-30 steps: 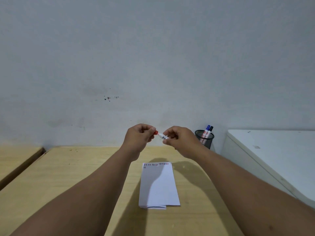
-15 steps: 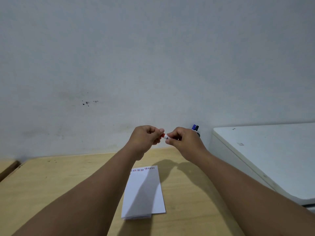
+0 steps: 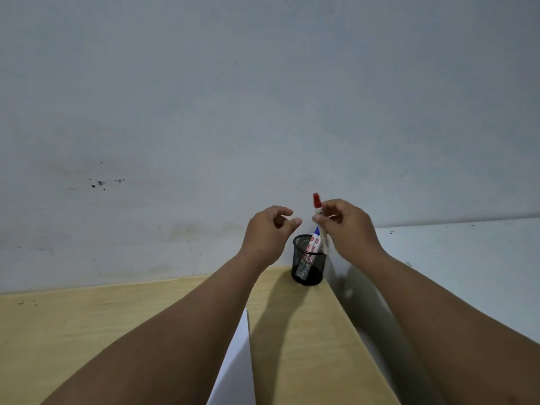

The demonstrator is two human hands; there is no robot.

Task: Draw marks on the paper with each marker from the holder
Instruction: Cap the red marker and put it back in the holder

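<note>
Wooden desk [image 3: 292, 331], illegible marker [image 3: 320, 229] labels.

1 head-worn camera looks forward over the desk [image 3: 292, 331] toward the nearby wall [image 3: 263, 97].

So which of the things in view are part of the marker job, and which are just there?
Part of the job:
- red-capped marker, held upright in the right hand
- black mesh holder with another marker in it
- white paper, partly hidden by the left forearm
- left hand, open, holding nothing

Just there:
- wooden desk
- white surface at right
- wall
</note>
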